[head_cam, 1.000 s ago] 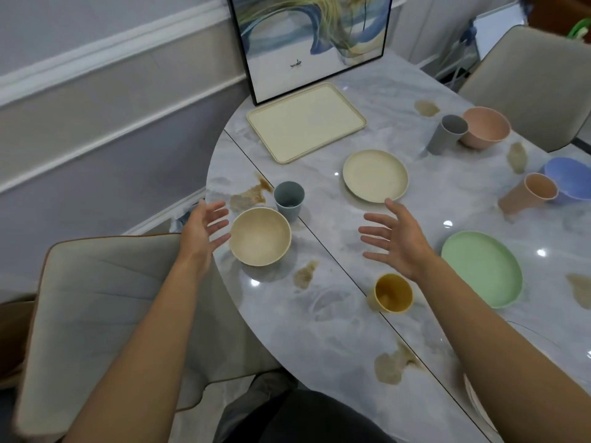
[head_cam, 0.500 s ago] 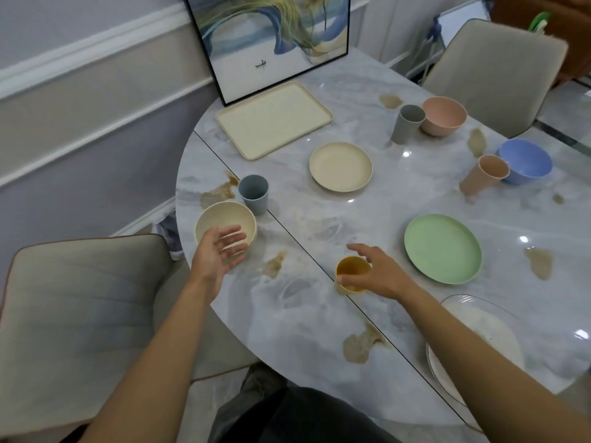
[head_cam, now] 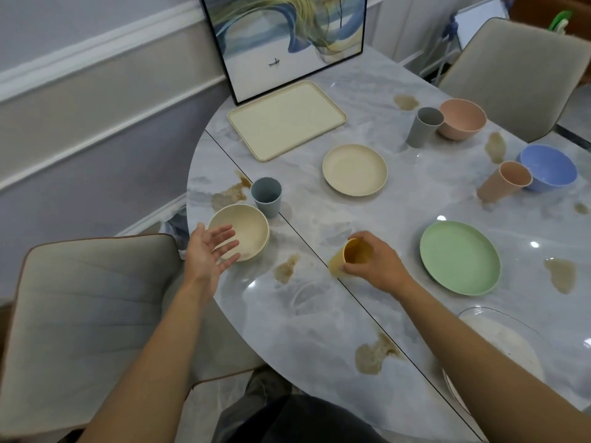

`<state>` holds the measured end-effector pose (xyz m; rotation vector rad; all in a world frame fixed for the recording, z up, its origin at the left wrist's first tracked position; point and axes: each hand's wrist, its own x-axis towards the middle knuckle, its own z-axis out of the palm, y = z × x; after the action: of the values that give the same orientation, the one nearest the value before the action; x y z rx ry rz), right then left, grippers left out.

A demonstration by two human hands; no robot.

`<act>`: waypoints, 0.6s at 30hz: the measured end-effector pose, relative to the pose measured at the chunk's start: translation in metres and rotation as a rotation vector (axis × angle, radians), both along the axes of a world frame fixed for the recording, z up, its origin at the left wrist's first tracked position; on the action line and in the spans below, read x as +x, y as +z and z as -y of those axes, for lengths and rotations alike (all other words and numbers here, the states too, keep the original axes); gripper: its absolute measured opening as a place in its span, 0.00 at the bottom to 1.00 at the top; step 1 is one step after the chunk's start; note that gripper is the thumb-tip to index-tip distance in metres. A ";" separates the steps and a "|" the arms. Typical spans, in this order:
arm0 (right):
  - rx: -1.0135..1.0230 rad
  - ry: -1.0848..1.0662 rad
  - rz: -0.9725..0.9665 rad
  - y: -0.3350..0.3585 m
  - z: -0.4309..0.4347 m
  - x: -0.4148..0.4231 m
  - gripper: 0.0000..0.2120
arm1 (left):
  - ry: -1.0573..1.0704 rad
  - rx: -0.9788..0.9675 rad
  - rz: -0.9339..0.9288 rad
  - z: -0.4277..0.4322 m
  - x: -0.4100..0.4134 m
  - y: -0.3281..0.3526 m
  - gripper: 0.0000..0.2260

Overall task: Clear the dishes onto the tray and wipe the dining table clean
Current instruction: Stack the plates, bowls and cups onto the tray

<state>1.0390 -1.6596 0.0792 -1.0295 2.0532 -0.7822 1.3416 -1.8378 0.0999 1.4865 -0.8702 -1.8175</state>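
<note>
Two hands over the table (head_cam: 307, 318): right hand (head_cam: 375, 266) clasping the tilted yellow cup (head_cam: 353, 254), left hand (head_cam: 208, 251) slack-fingered by the cream bowl (head_cam: 251, 223).

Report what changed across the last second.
The right hand came down and closed its grip on the yellow cup, which is now tilted. The left hand drifted to the beige bowl's near side, open and holding nothing. The tray and other dishes stayed put.

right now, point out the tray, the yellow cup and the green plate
tray (head_cam: 287, 123), head view, bare floor
yellow cup (head_cam: 350, 255), head view, inside of its mouth
green plate (head_cam: 460, 257), head view, centre
</note>
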 end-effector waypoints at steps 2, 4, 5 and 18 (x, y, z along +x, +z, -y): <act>-0.070 -0.024 0.035 0.014 0.022 0.001 0.26 | 0.017 0.001 -0.004 0.008 0.004 0.001 0.28; -0.134 -0.009 0.055 0.031 0.048 0.003 0.27 | 0.033 0.004 -0.009 0.019 0.008 0.000 0.28; -0.166 0.003 0.062 0.039 0.061 0.004 0.27 | 0.036 0.005 -0.009 0.024 0.011 0.000 0.28; -0.110 0.271 -0.122 0.059 0.227 0.046 0.32 | -0.263 -0.216 0.469 0.095 0.035 -0.037 0.07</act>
<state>1.0854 -1.8863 0.1382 -1.4142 1.9313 -0.7119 1.3763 -1.9324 0.0631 1.7477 -1.5007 -1.5015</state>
